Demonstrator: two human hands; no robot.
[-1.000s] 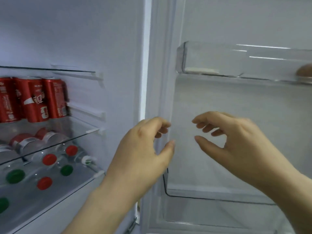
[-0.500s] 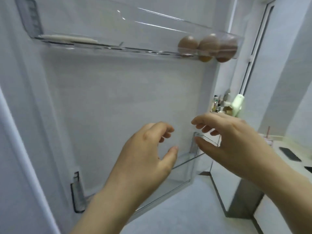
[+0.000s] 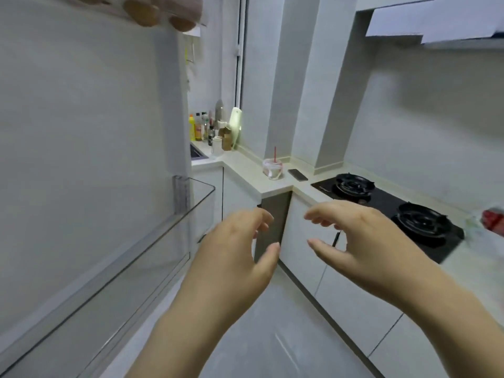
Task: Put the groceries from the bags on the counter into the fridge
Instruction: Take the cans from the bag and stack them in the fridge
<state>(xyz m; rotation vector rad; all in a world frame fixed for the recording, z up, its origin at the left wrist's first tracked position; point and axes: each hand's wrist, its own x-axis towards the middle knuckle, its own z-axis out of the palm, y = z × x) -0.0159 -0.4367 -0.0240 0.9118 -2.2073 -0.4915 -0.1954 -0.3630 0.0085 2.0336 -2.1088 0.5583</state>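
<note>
The open fridge door (image 3: pixel 90 137) fills the left side, its inner face toward me. Brown eggs (image 3: pixel 144 10) sit in its top bin at the upper edge. A clear lower door shelf (image 3: pixel 152 230) holds nothing that I can see. My left hand (image 3: pixel 234 252) and my right hand (image 3: pixel 360 241) hover in mid-air in front of me, fingers loosely curled, holding nothing. At the far right edge a blurred red item (image 3: pixel 493 219) lies on the counter beside the hob.
A pale L-shaped counter (image 3: pixel 245 170) runs along the right wall. On it stand bottles (image 3: pixel 203 128), a cup with a red straw (image 3: pixel 272 167), a phone (image 3: pixel 297 175) and a black two-burner hob (image 3: pixel 395 211). White cabinets sit below; grey floor (image 3: pixel 272 323) lies ahead.
The view has swung right, from the fridge shelves with cans and bottles, across the door, to the kitchen counter. Both hands kept their empty, loosely curled pose.
</note>
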